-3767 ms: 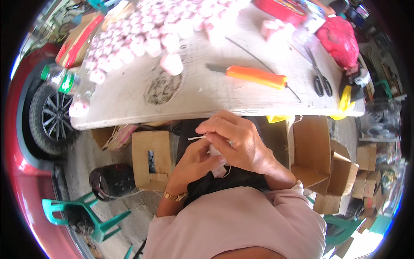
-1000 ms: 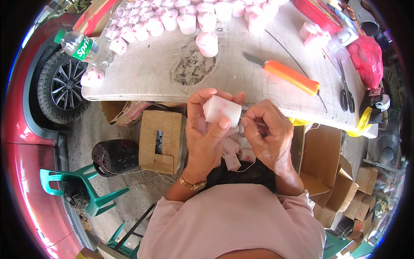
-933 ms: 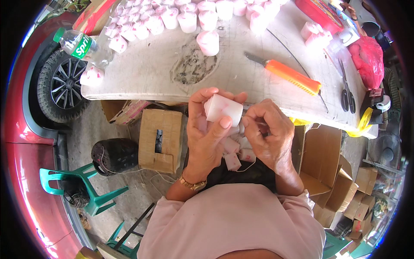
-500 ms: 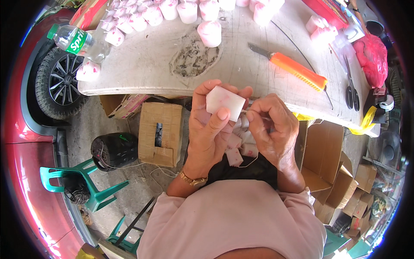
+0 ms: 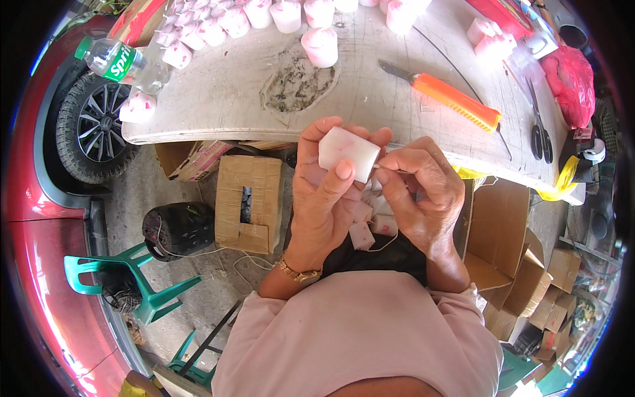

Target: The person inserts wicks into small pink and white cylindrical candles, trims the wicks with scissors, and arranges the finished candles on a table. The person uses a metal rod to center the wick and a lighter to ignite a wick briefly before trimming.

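Note:
My left hand (image 5: 314, 208) is closed around a white candle with pale pink patches (image 5: 347, 153), thumb lying across its side. The candle lies tilted, one end toward my right hand (image 5: 428, 198). There, my right thumb and forefinger pinch at what looks like the candle's wick, mostly hidden by the fingertips. Below the hands, several similar candles (image 5: 362, 236) rest on my lap, partly covered by my fingers and wrist. A single pink-and-white candle (image 5: 320, 47) stands on the table ahead.
The worn white table (image 5: 218, 109) carries rows of candles (image 5: 235, 22), an orange utility knife (image 5: 456, 102) with its blade out, black scissors (image 5: 541, 135) and a plastic bottle (image 5: 126, 63). Cardboard boxes (image 5: 248, 205) lie beneath; a green chair (image 5: 149, 284) and red car (image 5: 59, 278) are left.
Both hands keep nearly the same pose. My right fingertips have come slightly closer to the candle's end, and the candle has turned a little. The whole view has shifted slightly.

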A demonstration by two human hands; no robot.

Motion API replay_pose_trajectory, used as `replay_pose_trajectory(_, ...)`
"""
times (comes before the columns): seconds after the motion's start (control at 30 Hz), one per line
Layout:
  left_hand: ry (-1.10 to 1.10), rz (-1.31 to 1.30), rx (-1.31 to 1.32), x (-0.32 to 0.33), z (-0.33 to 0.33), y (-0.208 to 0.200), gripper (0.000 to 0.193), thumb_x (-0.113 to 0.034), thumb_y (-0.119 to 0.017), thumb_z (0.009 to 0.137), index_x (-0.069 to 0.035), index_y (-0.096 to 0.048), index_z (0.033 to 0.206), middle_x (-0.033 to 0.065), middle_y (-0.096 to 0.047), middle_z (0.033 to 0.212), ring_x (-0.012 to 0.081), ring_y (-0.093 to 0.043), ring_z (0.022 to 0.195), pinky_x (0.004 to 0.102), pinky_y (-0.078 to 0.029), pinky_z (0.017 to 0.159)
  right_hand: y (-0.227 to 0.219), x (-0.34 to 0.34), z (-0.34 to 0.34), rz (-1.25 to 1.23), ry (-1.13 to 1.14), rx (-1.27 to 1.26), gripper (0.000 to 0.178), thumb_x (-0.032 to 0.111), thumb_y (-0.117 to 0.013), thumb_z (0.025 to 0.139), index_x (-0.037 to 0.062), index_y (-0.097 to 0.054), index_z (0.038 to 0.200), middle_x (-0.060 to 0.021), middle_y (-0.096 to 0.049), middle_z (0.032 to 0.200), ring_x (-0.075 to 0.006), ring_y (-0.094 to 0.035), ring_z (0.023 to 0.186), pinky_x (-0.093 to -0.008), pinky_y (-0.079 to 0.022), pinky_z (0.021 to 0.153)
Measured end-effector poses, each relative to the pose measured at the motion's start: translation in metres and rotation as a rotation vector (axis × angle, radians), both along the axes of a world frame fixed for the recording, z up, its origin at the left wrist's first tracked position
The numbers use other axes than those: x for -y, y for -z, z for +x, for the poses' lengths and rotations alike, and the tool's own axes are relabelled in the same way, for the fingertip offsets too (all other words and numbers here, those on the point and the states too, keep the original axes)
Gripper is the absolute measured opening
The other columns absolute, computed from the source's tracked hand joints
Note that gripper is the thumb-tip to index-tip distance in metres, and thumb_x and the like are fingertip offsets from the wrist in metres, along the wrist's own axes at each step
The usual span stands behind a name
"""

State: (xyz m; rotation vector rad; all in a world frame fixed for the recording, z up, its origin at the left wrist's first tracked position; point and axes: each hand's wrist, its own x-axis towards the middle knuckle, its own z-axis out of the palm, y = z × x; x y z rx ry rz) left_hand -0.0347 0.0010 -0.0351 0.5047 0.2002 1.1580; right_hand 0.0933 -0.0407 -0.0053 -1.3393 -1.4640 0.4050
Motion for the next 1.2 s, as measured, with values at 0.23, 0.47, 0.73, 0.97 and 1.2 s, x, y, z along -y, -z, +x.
replay_pose_trajectory(0.23, -0.076, 0.103, -0.103, -0.0002, 0.0035, 0.0028, 0.054, -0.011, -0.070, 0.087, -0.008, -0.039, 0.130, 0.0119, -0.053, 0.120, 0.0323, -0.054, 0.121, 0.0408, -0.046, 0.100, -0.0005, -0.0004, 0.0017, 0.000, 0.000, 0.113, 0.014, -0.002, -0.072, 0.076, 0.0012, -0.066, 0.087, -0.0099, -0.062, 0.078, -0.0221, -0.061, 0.062, -0.0301, -0.049, 0.055)
replay_pose_trajectory(0.47, -0.070, 0.076, -0.151, -0.0014, -0.0012, 0.0022, 0.060, -0.019, -0.070, 0.087, -0.009, -0.035, 0.135, 0.0113, -0.054, 0.124, 0.0346, -0.048, 0.127, 0.0439, -0.039, 0.108, 0.0050, 0.0008, -0.0029, -0.107, -0.021, -0.176, 0.019, -0.002, -0.073, 0.079, 0.0028, -0.064, 0.095, -0.0086, -0.065, 0.085, -0.0163, -0.066, 0.071, -0.0262, -0.052, 0.059)
replay_pose_trajectory(0.73, -0.008, -0.086, 0.021, 0.0005, -0.0013, -0.0004, 0.053, -0.011, -0.068, 0.088, -0.010, -0.037, 0.131, 0.0119, -0.053, 0.122, 0.0339, -0.051, 0.125, 0.0429, -0.044, 0.105, 0.0001, 0.0038, -0.0020, -0.036, -0.002, -0.035, 0.014, -0.005, -0.069, 0.080, 0.0008, -0.062, 0.090, -0.0053, -0.063, 0.080, -0.0089, -0.057, 0.064, -0.0219, -0.045, 0.056)
replay_pose_trajectory(0.97, 0.008, -0.048, 0.014, 0.0021, 0.0019, -0.0001, 0.057, -0.008, -0.070, 0.086, -0.009, -0.037, 0.132, 0.0112, -0.053, 0.122, 0.0332, -0.050, 0.126, 0.0409, -0.044, 0.106, -0.0027, 0.0028, 0.0008, 0.000, -0.012, 0.052, 0.016, -0.007, -0.067, 0.078, 0.0003, -0.062, 0.091, -0.0085, -0.064, 0.081, -0.0145, -0.062, 0.059, -0.0251, -0.049, 0.053)
replay_pose_trajectory(1.2, 0.013, -0.035, -0.007, 0.0035, 0.0034, 0.0010, 0.058, -0.006, -0.071, 0.084, -0.008, -0.038, 0.132, 0.0115, -0.053, 0.122, 0.0325, -0.051, 0.125, 0.0418, -0.043, 0.105, -0.0020, 0.0032, 0.0018, 0.014, -0.021, 0.053, 0.019, -0.009, -0.067, 0.076, 0.0011, -0.063, 0.092, -0.0087, -0.063, 0.080, -0.0161, -0.061, 0.062, -0.0260, -0.049, 0.055)
